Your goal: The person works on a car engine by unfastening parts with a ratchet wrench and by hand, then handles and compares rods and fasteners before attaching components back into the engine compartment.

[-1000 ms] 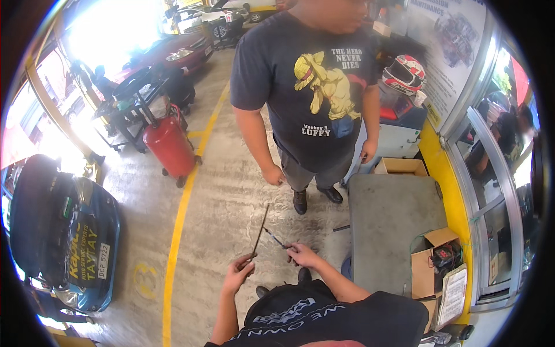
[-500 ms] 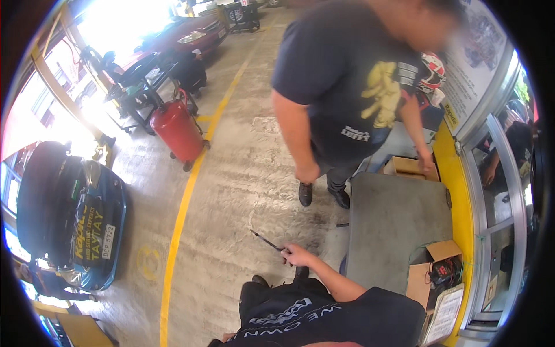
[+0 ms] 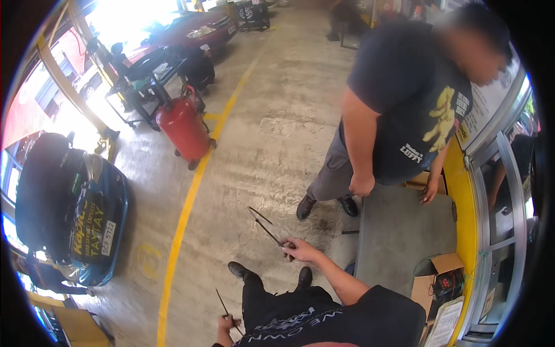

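Observation:
My right hand (image 3: 298, 250) is closed around the near end of a thin black wiper arm (image 3: 267, 232). This arm slants out over the floor, with a narrow strip across its far end. Low at the left, my left hand (image 3: 227, 325) grips a thin dark rod (image 3: 221, 301), which sticks out both above and below the fingers. What kind of rod it is, I cannot tell. Both hands are clear of the grey-topped table (image 3: 399, 231) to my right.
A person in a dark shirt (image 3: 399, 104) stands ahead right, one hand over the table's far end. Near me, an open carton (image 3: 425, 286) holds a black and red device. Left are a red tank (image 3: 184, 128), a yellow floor line (image 3: 184, 225) and a dark blue car (image 3: 110, 208).
My left hand has come into fuller view with the rod. The wiper arm's end strip now shows angled away. The other person has shifted right, against the table; one of my feet has stepped left.

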Demonstrator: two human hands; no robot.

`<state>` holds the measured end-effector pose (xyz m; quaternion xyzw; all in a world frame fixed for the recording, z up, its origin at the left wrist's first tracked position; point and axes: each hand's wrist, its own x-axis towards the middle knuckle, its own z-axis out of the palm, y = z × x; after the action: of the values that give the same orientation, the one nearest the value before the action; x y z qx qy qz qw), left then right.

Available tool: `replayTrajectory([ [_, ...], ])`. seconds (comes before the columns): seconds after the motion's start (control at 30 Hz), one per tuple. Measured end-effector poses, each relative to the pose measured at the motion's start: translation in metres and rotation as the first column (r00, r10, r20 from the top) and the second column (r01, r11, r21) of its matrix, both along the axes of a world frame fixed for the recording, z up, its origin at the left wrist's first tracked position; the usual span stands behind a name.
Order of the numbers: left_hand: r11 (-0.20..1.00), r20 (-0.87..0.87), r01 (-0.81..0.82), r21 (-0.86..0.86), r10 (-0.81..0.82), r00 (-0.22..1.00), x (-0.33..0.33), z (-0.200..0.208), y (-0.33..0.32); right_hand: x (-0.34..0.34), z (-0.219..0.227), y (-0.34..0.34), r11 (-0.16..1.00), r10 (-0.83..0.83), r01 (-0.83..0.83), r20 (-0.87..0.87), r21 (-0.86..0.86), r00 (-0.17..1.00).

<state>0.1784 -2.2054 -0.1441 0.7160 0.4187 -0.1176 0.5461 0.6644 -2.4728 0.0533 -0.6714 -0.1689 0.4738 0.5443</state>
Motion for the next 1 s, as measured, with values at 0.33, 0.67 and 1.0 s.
replayTrajectory([
  [0.33,0.966,-0.270,0.212,0.150,-0.166,0.948,0.159,-0.026,0.137,-0.011,-0.201,0.026,0.438,0.702,-0.384,0.043,-0.813,0.710],
  [0.67,0.988,-0.051,-0.132,-0.080,0.128,0.990,0.164,0.003,0.271,-0.037,-0.188,0.173,0.657,0.329,-0.188,0.054,-0.730,0.943],
  [1.0,0.731,-0.346,-0.682,-0.021,0.635,0.691,0.063,-0.014,0.411,0.050,-0.207,0.506,0.687,0.349,-0.320,-0.090,-0.652,0.933],
])
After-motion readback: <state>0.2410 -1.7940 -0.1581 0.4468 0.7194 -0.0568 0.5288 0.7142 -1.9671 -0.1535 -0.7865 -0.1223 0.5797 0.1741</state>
